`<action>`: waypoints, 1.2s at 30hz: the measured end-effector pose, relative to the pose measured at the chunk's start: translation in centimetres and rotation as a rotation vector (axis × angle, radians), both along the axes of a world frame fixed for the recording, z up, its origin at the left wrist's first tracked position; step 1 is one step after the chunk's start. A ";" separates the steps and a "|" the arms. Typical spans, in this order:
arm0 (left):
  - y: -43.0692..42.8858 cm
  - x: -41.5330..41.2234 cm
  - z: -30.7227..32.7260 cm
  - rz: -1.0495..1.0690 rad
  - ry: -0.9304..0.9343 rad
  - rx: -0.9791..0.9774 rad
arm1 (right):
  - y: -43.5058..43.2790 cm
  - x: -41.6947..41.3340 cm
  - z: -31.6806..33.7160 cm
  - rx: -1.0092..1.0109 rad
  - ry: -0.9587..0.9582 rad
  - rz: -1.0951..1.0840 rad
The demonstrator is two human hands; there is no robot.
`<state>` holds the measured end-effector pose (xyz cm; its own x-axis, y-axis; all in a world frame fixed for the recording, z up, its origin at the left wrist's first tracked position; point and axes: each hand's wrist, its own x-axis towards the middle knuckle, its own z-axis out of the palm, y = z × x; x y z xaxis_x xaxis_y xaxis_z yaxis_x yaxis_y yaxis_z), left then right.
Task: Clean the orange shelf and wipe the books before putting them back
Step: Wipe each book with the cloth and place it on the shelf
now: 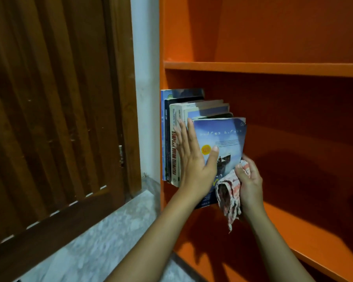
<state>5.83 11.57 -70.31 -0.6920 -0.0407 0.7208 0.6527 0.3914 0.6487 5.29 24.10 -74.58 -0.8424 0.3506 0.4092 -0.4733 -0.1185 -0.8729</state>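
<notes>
Standing upright at the left end of the orange shelf [314, 231], a row of books [174, 139] sits against the side panel. The left hand [194, 159] lies flat on them, its grip wide, fingers straight over the spines and thumb on the cover of the outermost blue book [226, 137]. The right hand [250, 180] has its grip closed round a red-and-white cloth [229, 192], held against that book's lower corner. A brown wooden door [49, 119] stands to the left.

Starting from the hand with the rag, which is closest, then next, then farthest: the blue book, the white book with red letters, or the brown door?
1. Blue book: right beside the right hand holding the rag.
2. White book: further left in the row.
3. Brown door: far left, outside the orange shelf.
</notes>
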 end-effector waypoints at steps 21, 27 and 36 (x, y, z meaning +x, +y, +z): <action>1.3 -4.0 -3.0 0.362 0.073 -0.216 | 0.8 -5.7 -0.9 -0.085 -0.033 0.057; 1.0 -4.1 -3.2 0.364 0.098 -0.214 | 0.5 -5.4 -1.0 0.027 -0.063 -0.007; 0.5 -3.7 -2.9 0.342 0.087 -0.233 | 0.8 -4.8 -1.1 -0.042 -0.106 -0.101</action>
<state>2.10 12.06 -73.18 -0.6029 -0.0865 0.7931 0.5086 0.7243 0.4656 0.51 24.88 -75.64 -0.8395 0.4508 0.3032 -0.3903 -0.1123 -0.9138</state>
